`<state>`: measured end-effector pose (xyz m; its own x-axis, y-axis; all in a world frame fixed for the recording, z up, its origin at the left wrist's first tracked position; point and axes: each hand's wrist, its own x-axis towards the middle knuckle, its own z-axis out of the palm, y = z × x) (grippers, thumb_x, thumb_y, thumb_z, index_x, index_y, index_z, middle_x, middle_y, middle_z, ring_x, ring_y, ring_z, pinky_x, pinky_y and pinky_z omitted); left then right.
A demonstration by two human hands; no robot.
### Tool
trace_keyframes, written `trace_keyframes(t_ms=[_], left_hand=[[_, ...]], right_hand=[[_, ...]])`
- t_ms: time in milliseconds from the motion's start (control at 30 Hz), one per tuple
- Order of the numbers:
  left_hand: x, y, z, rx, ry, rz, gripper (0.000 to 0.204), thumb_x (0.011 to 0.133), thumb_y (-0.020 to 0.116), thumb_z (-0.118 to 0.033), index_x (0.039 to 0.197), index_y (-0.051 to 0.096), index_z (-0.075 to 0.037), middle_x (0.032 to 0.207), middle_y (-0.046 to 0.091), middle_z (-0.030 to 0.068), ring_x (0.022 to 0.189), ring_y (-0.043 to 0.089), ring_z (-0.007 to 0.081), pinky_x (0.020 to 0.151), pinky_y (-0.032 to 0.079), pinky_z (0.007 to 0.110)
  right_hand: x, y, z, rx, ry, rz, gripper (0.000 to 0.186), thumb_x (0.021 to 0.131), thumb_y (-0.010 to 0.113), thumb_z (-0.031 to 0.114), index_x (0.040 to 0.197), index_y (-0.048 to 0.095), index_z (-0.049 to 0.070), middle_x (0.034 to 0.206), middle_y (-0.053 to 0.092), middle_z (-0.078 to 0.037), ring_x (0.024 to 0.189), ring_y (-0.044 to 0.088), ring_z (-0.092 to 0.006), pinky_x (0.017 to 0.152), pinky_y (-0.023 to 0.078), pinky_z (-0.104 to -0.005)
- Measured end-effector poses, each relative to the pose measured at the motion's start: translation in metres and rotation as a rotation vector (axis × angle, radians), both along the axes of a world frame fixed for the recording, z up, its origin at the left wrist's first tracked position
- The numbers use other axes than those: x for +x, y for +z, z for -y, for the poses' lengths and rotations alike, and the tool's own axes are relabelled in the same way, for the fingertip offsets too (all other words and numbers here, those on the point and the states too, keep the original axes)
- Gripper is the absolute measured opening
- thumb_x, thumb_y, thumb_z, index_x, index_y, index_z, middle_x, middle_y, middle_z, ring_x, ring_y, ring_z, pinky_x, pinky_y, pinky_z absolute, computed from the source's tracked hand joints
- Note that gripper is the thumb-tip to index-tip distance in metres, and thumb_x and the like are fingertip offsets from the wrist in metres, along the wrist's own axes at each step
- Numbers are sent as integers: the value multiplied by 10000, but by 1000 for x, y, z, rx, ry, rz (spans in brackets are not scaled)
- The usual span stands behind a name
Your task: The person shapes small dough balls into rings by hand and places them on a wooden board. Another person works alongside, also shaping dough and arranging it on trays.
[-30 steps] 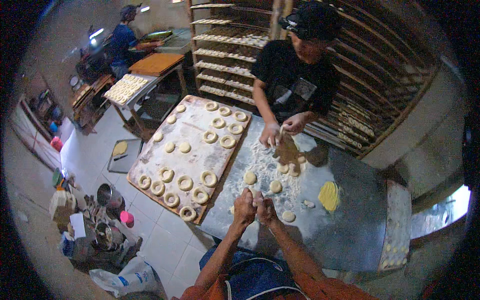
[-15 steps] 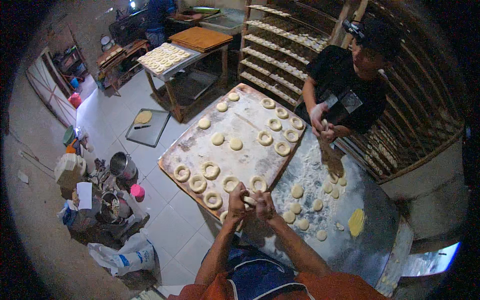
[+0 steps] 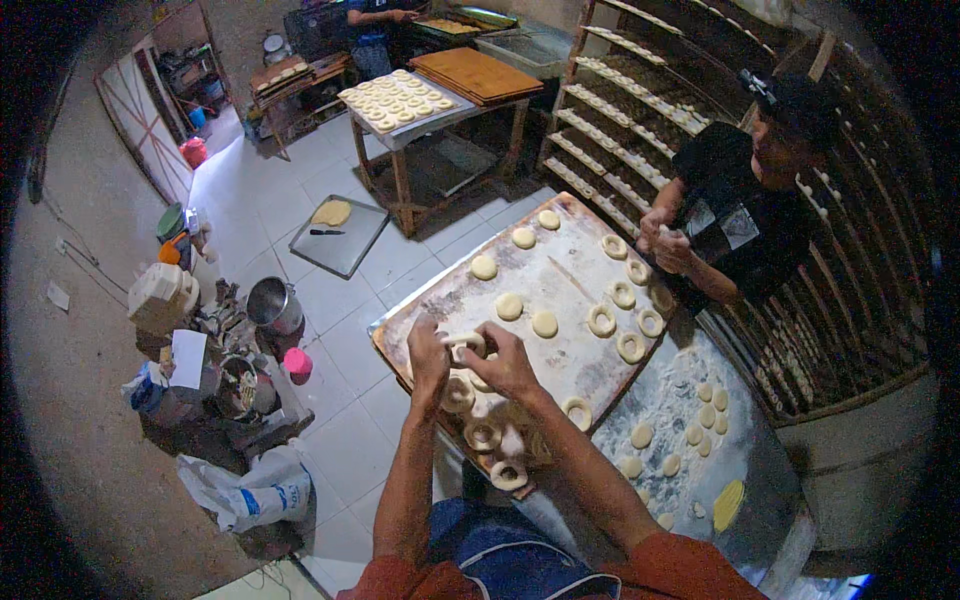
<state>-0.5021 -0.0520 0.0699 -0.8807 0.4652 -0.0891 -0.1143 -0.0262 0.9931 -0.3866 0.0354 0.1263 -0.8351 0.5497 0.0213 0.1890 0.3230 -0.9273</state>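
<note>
My left hand [image 3: 428,358] and my right hand [image 3: 495,358] are closed on a pale dough ring [image 3: 464,341], held above the left near part of a floured wooden board [image 3: 558,362]. Rings such as the one at the board's near right [image 3: 577,411] and several flat dough rounds [image 3: 508,305] lie on it; some rings below my hands are partly hidden by them. Right of the board, a floured metal table [image 3: 750,458] holds several small dough rounds [image 3: 641,435] and a yellow flattened piece [image 3: 729,505].
A co-worker [image 3: 745,205] stands at right, hands together, before wooden racks [image 3: 610,130] of dough. Behind are a table with rings [image 3: 392,102] and orange boards [image 3: 478,70], and another person [image 3: 372,40]. A tray [image 3: 338,243] lies on the floor; pots [image 3: 272,300] and sacks [image 3: 240,485] clutter the left.
My hands have moved leftward and up over the board with the ring between them. My view has swung left. The co-worker's hands have risen from the metal table to chest height.
</note>
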Motion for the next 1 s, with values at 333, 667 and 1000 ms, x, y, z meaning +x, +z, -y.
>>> trace_keyframes(t_ms=[333,667,1000], left_hand=[[-38,-17,-24,-565,-407,-888,257,848,592,-226,980,608,-5,939,606,189,950,548,380,867,401,478],[20,-2,-34,-300,-93,-977,201,869,584,-96,1044,593,3,959,601,144,914,577,249,836,446,362],[294,3,28,-184,-812,-543,144,810,612,-26,954,613,-23,888,616,112,835,574,238,764,456,345]], right_hand=[[137,-52,4,55,-393,220,550,770,710,142,1274,505,62,973,590,-89,700,579,-133,631,496,-285],[386,-35,47,163,-697,696,237,865,594,143,1089,600,65,857,599,-138,790,628,-285,710,503,-391],[354,-62,66,520,-359,511,224,729,668,97,934,603,36,947,495,-154,947,491,-342,801,440,-451]])
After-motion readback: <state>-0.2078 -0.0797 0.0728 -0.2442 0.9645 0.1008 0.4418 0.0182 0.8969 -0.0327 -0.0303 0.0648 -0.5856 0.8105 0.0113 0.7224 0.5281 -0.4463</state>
